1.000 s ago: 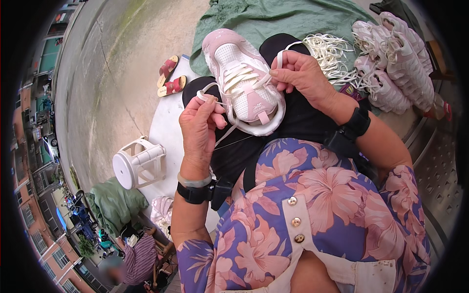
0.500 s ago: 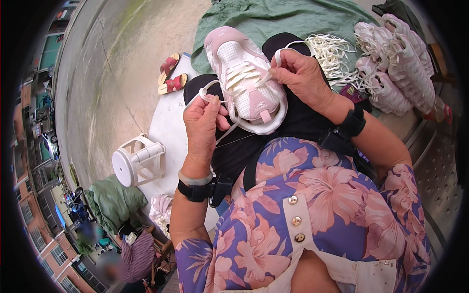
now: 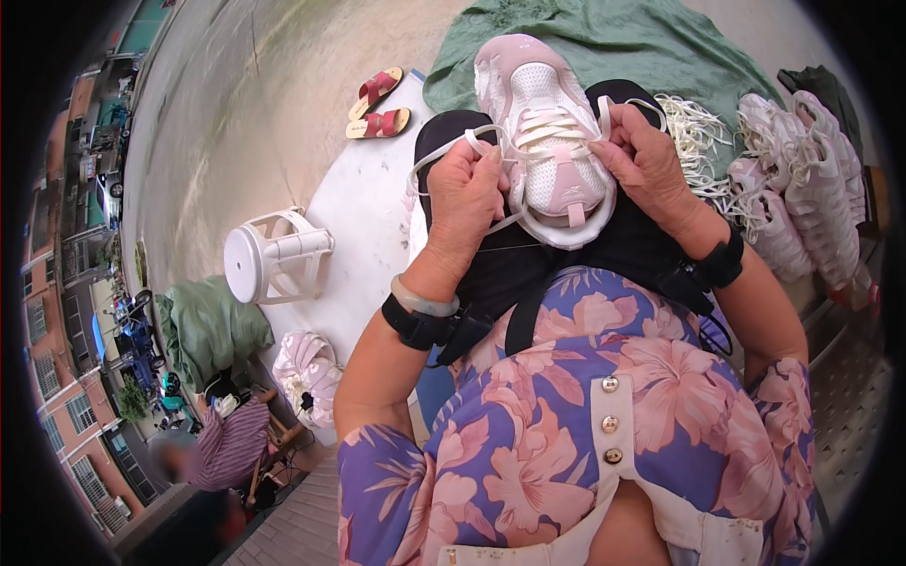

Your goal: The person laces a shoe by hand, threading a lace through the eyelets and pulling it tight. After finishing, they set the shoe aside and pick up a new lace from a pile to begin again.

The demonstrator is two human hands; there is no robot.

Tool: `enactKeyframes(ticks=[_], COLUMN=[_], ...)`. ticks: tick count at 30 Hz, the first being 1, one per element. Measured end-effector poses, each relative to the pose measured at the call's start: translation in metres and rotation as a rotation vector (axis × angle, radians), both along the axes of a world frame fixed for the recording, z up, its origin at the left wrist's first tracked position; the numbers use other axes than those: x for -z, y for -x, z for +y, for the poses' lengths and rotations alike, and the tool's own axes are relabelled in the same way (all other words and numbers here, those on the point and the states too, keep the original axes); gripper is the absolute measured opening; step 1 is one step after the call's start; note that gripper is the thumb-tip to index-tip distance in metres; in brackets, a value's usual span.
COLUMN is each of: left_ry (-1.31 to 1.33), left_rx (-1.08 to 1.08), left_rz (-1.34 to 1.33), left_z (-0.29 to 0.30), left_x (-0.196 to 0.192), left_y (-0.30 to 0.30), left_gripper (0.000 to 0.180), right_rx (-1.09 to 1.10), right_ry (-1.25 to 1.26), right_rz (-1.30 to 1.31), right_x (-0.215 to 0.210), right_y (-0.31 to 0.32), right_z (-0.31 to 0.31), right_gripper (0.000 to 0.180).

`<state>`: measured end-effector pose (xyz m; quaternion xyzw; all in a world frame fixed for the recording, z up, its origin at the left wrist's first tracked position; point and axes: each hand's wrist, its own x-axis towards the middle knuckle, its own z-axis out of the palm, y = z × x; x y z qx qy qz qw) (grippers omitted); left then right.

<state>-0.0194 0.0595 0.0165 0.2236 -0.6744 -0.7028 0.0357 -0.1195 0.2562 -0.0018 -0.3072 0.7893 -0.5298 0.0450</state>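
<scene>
2 hands on pink shoe (image 3: pixel 552 141) | L hand (image 3: pixel 464 193) & R hand (image 3: pixel 642 156) pinching white lace (image 3: pixel 444 151)

1 pink sneaker (image 3: pixel 547 141) in 2 hands, 2 red sandals (image 3: pixel 377 106), 1 white stool (image 3: pixel 274 257).

Lace (image 3: pixel 444 151) now drawn taut, hands (image 3: pixel 472 189) higher.

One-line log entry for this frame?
left hand: pinching white lace | right hand: pinching other lace end | pink sneaker: on lap, between hands | loose laces: right
</scene>
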Motion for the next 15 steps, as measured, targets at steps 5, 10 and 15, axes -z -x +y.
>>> enactKeyframes(ticks=[5,10,15], left_ry=[0.063,0.223,0.412], left_rx=[0.015,-0.008,-0.024], left_rz=[0.028,0.023,0.133], left_z=[0.002,0.005,0.005], left_x=[0.005,0.007,0.019], left_y=[0.001,-0.002,-0.004], left_gripper=[0.013,0.012,0.012], right_rx=[0.062,0.101,0.010], right_ry=[-0.029,0.031,0.035], right_rz=[-0.205,-0.101,0.270], right_x=[0.012,0.002,-0.008], right_y=[-0.003,-0.017,-0.024], right_z=[0.016,0.020,0.019], right_gripper=[0.023,0.018,0.010])
